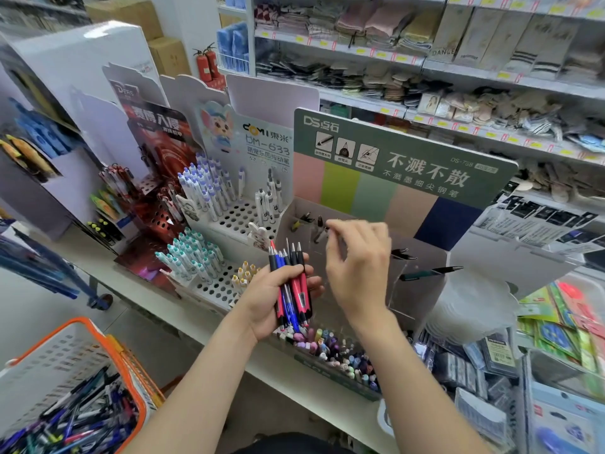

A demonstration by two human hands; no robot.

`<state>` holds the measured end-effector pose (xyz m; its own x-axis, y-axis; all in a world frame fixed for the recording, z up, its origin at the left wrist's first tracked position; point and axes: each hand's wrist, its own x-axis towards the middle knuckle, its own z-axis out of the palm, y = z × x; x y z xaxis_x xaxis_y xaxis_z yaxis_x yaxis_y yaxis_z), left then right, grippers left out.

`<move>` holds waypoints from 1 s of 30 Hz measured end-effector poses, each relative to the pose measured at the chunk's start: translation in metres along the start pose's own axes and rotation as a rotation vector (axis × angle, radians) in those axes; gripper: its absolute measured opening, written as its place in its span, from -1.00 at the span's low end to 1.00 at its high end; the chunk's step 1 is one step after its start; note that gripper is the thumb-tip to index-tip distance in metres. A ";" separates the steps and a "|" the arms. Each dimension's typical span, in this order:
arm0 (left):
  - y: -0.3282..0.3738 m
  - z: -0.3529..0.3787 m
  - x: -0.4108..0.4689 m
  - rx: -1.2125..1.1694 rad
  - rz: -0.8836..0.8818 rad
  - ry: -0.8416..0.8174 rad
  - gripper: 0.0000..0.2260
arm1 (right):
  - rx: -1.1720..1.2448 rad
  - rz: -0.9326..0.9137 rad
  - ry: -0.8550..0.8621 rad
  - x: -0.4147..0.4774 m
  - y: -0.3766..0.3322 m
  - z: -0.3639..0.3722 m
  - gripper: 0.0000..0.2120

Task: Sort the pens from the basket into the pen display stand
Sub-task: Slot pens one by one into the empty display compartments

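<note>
the left hand point(271, 301) is gripping a bundle of red, blue and black pens point(294, 286), tips pointing to 12 o'clock, before the pen display stand point(402, 158) on the desk point(183, 319). the right hand point(357, 267) is hovering at 3 o'clock of the bundle, fingers loosely curled toward a dark pen point(319, 231) in the stand; whether it is pinching anything cannot be told. the basket point(98, 332), at 8 o'clock of the view, is holding many loose pens point(75, 417).
</note>
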<state>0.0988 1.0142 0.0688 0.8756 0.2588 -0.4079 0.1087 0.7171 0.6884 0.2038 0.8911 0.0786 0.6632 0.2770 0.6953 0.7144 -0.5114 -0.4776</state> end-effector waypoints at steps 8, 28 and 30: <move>-0.005 -0.006 -0.003 0.234 -0.024 -0.178 -0.69 | 0.430 0.553 -0.286 -0.031 -0.022 -0.005 -0.86; -0.037 0.050 0.009 0.096 -0.131 -0.155 -0.82 | 0.001 0.237 0.045 0.009 0.074 -0.064 -0.86; -0.039 0.050 0.010 0.167 -0.115 -0.120 -0.79 | -0.049 0.301 -0.019 0.005 0.073 -0.062 -0.80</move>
<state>0.1267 0.9565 0.0679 0.9017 0.0952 -0.4217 0.2785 0.6182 0.7350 0.2454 0.8045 0.0803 0.8480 0.1222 0.5158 0.4737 -0.6111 -0.6341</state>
